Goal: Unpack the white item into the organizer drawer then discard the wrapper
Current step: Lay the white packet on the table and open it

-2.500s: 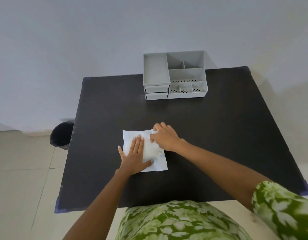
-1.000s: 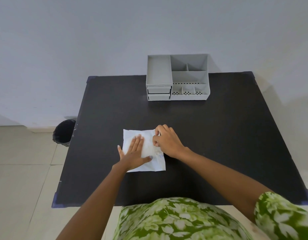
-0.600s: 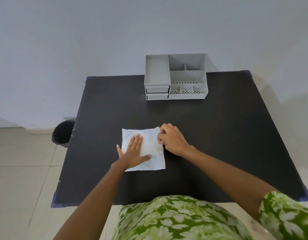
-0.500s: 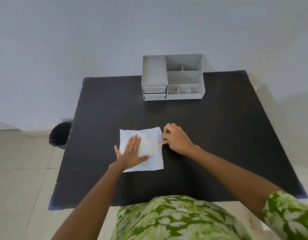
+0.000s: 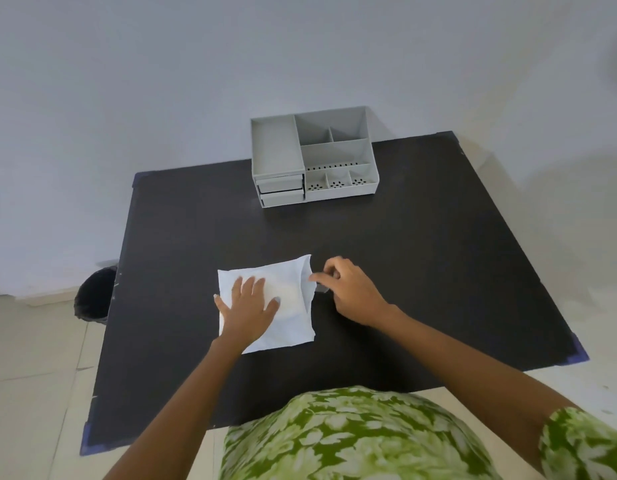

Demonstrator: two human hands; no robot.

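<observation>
A white wrapped packet (image 5: 286, 306) lies flat on the black table (image 5: 421, 271), near its middle. My left hand (image 5: 248, 306) presses flat on the packet's left half, fingers spread. My right hand (image 5: 348, 289) pinches the packet's right edge, where a strip of wrapper is lifted and pulled to the right. The white item inside shows only as a soft bulge under the wrapper. The grey organizer (image 5: 314, 161) stands at the table's far edge, with two small shut drawers (image 5: 281, 190) at its front left.
A black waste bin (image 5: 94, 296) stands on the tiled floor left of the table. A pale wall runs behind the organizer. The table's corners carry blue tape (image 5: 577, 355).
My right hand has slid from the packet's top to its right edge and pulled the wrapper flap outward. My left hand has stayed pressed on the packet.
</observation>
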